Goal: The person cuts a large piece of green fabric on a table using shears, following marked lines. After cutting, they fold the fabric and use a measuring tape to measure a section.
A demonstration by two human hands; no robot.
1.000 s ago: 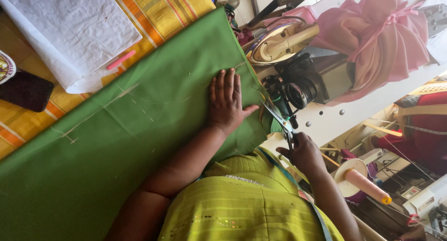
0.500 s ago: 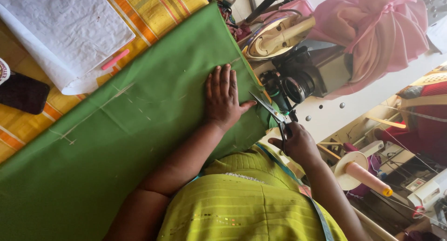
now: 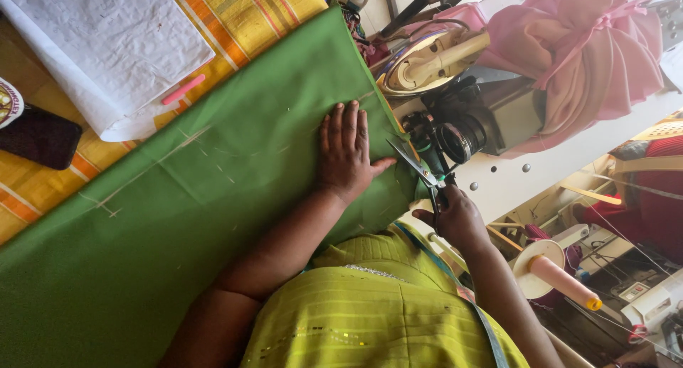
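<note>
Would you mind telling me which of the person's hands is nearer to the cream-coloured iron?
Right, though only narrowly. The right hand grips the scissors just below the iron, off the cloth's edge. The left hand lies flat on the green fabric, further left.

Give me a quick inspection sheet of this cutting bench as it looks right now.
Surface: yellow and orange striped cloth covers the table.
Job's things: large green fabric sheet with pale chalk lines, lying flat; metal scissors at its edge.
Clutter: white paper sheet, pink marker, dark phone, cream electric iron.
Hands: left hand flat on the fabric; right hand, fingers closed on the scissors.
Cables: cord near the iron, route unclear.
Surroundings: bundle of pink cloth, pink thread spool, black camera lens.
</note>
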